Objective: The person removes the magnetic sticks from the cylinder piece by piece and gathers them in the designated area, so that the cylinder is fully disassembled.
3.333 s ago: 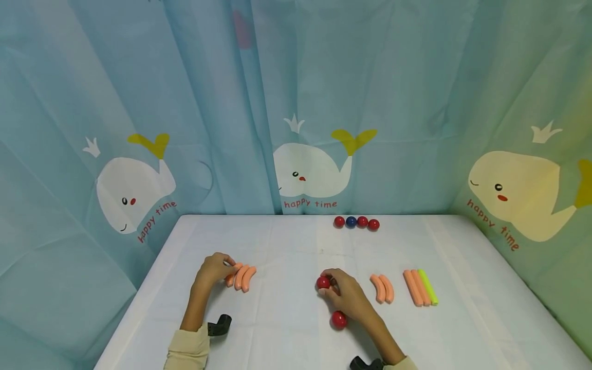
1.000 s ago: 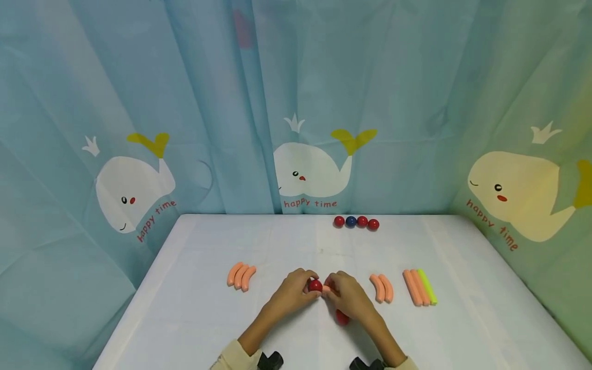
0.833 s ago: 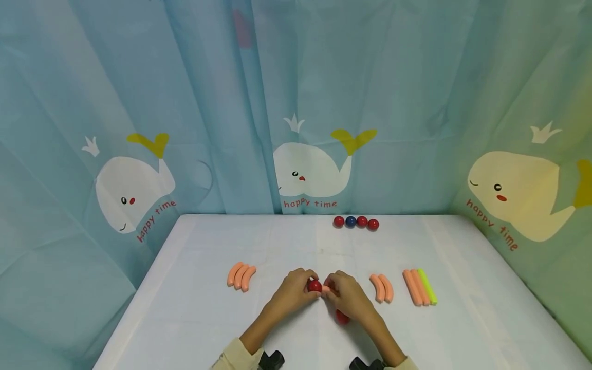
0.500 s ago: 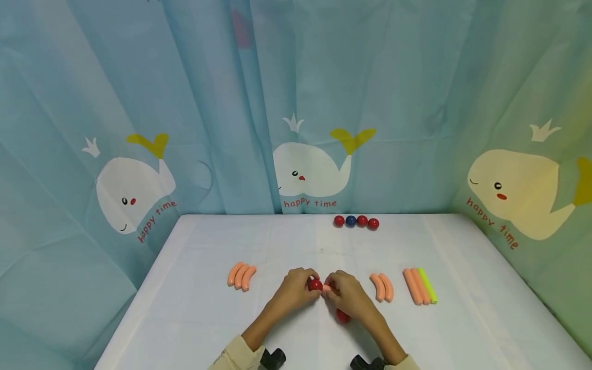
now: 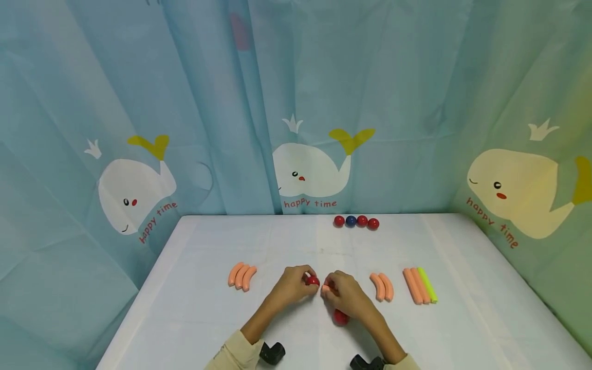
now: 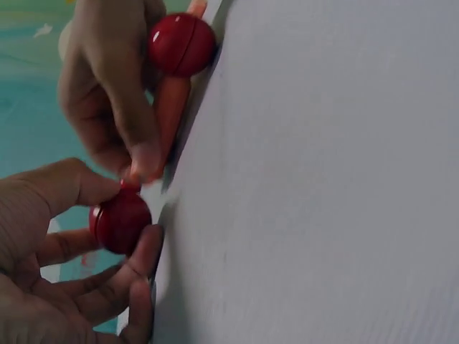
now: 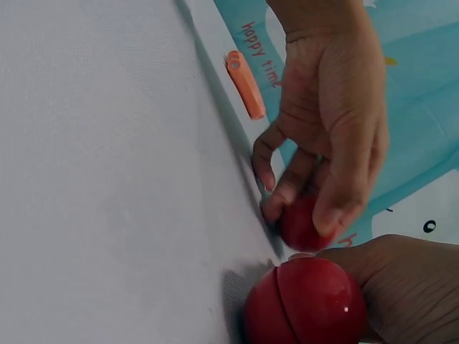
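My left hand [image 5: 292, 284] pinches a red ball [image 5: 312, 280] between thumb and fingers, just above the middle of the table. A narrow gap parts this ball from the fingers of my right hand [image 5: 348, 295]. That hand pinches an orange stick [image 6: 172, 107], mostly covered in the head view. Lower down, beneath the right hand, lies a second red ball [image 5: 341, 317] with a groove round it. The stick runs up to this ball in the left wrist view; whether they are joined I cannot tell.
Several curved orange sticks [image 5: 241, 277] lie at left. Right of my hands are two more curved sticks [image 5: 381, 287], then two straight orange sticks [image 5: 416, 285] beside a lime-green stick [image 5: 427, 285]. Red balls [image 5: 362, 221] and a blue ball [image 5: 351, 221] line the table's back edge.
My left hand has come from the left-hand curved sticks to the centre and taken the upper red ball. That ball has just shifted left, away from the stick's end in my right hand.
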Available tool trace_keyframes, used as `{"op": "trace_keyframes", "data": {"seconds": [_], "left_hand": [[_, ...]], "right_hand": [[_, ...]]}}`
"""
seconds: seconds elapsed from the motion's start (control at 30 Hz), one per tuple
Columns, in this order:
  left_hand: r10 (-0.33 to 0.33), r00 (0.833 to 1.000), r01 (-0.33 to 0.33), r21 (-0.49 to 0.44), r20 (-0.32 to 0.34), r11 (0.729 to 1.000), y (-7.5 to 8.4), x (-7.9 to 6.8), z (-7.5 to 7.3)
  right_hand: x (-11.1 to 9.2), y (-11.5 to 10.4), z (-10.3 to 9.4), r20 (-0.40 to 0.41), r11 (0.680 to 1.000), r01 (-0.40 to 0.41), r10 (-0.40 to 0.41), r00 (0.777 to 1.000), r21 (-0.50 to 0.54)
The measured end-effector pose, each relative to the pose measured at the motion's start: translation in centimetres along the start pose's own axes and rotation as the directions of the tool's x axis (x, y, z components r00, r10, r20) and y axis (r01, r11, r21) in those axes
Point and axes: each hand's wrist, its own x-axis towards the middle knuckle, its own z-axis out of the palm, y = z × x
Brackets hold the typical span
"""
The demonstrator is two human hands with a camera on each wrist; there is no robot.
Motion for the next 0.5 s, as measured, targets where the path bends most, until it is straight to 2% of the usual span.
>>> {"op": "trace_keyframes", "data": {"seconds": [0.1,0.2,0.37,0.5], "left_hand": [[-0.071,0.997,0.07,-0.064,-0.017,0.996,-0.6,0.1,-0.5],[-0.13,0.991,0.129,-0.138,-0.001,0.982,-1.1,0.1,-0.9],[-0.159,0.987,0.159,-0.204,0.019,0.966,-1.3,0.6,-1.1],[-0.197,0.98,0.196,-0.227,0.02,0.954,-1.0,1.6,-1.0]], "right_hand": [[0.0,-0.1,-0.1,0.006,1.0,-0.008,0.008,1.0,-0.003],[0.0,-0.1,-0.2,0.01,1.0,-0.014,0.014,1.0,-0.002],[-0.1,0.0,-0.3,0.012,1.0,-0.01,0.01,1.0,0.009],[0.0,0.1,-0.1,0.009,0.999,-0.015,0.014,1.0,0.03]]}}
